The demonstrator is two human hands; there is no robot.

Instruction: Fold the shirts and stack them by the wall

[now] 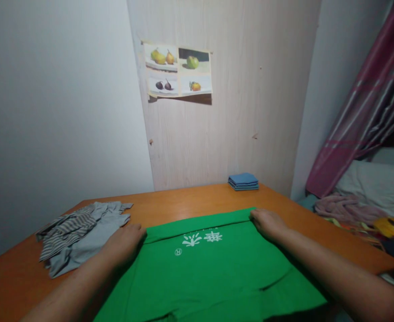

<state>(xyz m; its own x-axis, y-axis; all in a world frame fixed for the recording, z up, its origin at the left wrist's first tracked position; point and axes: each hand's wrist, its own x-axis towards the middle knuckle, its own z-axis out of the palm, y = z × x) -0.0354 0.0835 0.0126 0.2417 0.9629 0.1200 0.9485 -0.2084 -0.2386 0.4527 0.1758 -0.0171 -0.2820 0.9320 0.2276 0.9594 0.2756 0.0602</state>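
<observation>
A green cloth item with white printed characters (203, 273), perhaps an apron or a shirt, lies spread over the near part of the table. Its far edge is turned over into a narrow band. My left hand (126, 241) is closed on the left end of that band, and my right hand (267, 222) is closed on the right end. Between the two hands the band runs nearly straight. The near end of the cloth runs out of the bottom of the view, with a few creases in it.
Left on the orange-brown table (180, 201) lies a loose heap of grey and striped clothes (86, 232). A folded blue cloth stack (243, 181) sits at the far edge by the wall. Fruit pictures (178, 70) hang above. On the right are a pink curtain (354, 107) and bedding (378, 183).
</observation>
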